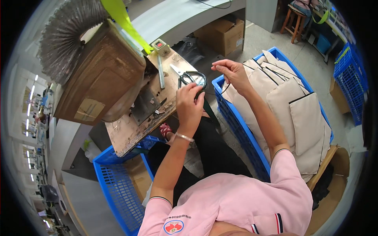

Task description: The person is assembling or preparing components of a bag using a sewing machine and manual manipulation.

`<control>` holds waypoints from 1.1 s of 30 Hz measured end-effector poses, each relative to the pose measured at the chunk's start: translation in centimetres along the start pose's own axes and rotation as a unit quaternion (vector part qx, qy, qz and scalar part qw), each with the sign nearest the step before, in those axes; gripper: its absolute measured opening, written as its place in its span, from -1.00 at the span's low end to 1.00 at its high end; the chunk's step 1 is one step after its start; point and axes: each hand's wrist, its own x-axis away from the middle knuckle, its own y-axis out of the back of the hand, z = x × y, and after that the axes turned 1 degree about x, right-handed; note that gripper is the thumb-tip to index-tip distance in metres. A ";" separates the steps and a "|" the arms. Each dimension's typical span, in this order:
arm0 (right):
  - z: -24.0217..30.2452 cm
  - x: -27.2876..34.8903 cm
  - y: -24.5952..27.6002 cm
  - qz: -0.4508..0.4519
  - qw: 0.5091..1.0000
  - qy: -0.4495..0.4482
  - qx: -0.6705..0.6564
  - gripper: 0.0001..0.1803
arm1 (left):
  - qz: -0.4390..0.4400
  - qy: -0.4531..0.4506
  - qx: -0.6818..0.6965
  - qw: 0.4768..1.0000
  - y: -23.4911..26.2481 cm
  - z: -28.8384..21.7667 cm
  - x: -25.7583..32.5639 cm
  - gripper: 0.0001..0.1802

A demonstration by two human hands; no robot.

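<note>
My left hand [189, 106] is over the right edge of the worktable [126, 135], its fingers curled. What its fingertips hold, if anything, is hidden. Just beyond it lie scissors [193, 78] with dark handles and silver blades, close to the fingertips. My right hand [233, 75] is raised near the left rim of a blue crate [232, 112], thumb and fingers drawn together. A thin black cord [226, 89] hangs below this hand and trails toward the left one. Beige padded fabric pieces with black edging [281, 98] fill the crate.
A brown machine housing [102, 70] with a ribbed grey hose [69, 39] stands over the table's left side. A metal strip [161, 72] lies by a switch box [160, 47]. Another blue crate [122, 196] stands lower left, and a cardboard box [222, 35] sits behind.
</note>
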 end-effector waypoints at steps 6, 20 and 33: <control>-1.0 -1.6 -1.9 -0.014 0.975 0.141 0.171 -0.61 | 0.020 0.031 -0.105 0.994 -2.7 1.8 -1.2 -0.72; -1.3 -6.2 -2.3 0.079 0.972 -0.085 0.205 -0.81 | -0.088 0.115 0.097 0.985 -4.5 2.0 -1.4 -0.78; -0.1 -6.6 -3.0 0.186 0.971 -0.148 0.028 -0.45 | -0.110 0.089 0.080 0.987 -4.9 3.2 -2.1 -0.77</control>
